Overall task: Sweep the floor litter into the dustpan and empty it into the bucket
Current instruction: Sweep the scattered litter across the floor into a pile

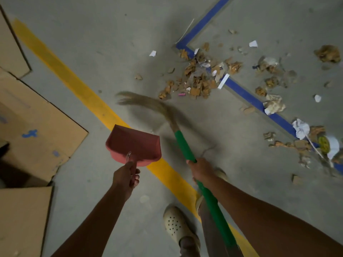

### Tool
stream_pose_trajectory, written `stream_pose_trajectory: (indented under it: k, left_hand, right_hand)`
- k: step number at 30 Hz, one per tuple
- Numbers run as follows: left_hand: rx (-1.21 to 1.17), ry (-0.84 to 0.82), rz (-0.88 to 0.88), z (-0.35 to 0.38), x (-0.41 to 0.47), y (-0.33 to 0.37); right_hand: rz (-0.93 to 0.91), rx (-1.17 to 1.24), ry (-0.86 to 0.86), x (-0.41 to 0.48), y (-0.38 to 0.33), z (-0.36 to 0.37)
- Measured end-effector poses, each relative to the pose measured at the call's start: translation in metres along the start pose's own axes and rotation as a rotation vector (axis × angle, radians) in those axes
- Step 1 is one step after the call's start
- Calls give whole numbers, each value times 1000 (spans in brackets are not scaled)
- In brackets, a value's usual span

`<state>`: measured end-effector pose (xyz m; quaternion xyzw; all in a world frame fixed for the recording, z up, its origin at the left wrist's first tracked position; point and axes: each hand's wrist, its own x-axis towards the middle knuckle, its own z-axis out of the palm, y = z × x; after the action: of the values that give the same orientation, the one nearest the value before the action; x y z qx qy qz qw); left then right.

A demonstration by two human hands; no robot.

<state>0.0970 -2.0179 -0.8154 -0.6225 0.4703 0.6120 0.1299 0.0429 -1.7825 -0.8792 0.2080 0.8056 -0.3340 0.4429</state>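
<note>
Left hand [126, 176] — curled round the handle of the red dustpan [135, 145]; pan held off the floor, mouth facing forward, nothing visible inside. Right hand [201, 169] — wrapped round the green handle of the grass broom [185, 147]; bristles [144, 103] blurred, bent to the left, just short of the main litter pile [196, 76].

Task items: torn cardboard and paper scraps heaped at the corner of the blue floor tape [246, 93]; further scraps [274, 104] strung along the tape to the right. Bucket not in view.

Likely faults from here:
1. Scattering instead of gathering: caused by a fast stroke through light paper.
2. Overshoot past the pan: caused by leaving the dustpan raised and well apart from the pile.
3. Scraps left behind: caused by the wide spread to the right; several passes probably needed.

Surroundings: yellow floor line [83, 89] running diagonally beneath the dustpan; flattened cardboard boxes [37, 127] on the left; pale perforated clog [176, 223] below, near the line. No obstacle between broom and pile. Cardboard close on the pan's left side, likely limiting a wide backswing.
</note>
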Motion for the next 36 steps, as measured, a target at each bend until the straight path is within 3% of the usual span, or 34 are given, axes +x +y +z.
stream_pose_trajectory:
  k: [12,18,27,36]
  left_hand:
    - [133,-130,-29,122,2,18]
    - [240,-194,20,192,-14,37]
    - [300,-330,69,267,-50,68]
    - [331,-325,78,260,-42,88]
  right_hand:
    - [312,550,389,73,46,-144]
    - [271,622,640,61,61,-208]
    - [287,710,626,22,72,-257]
    - [212,676,593,-9,44,-234]
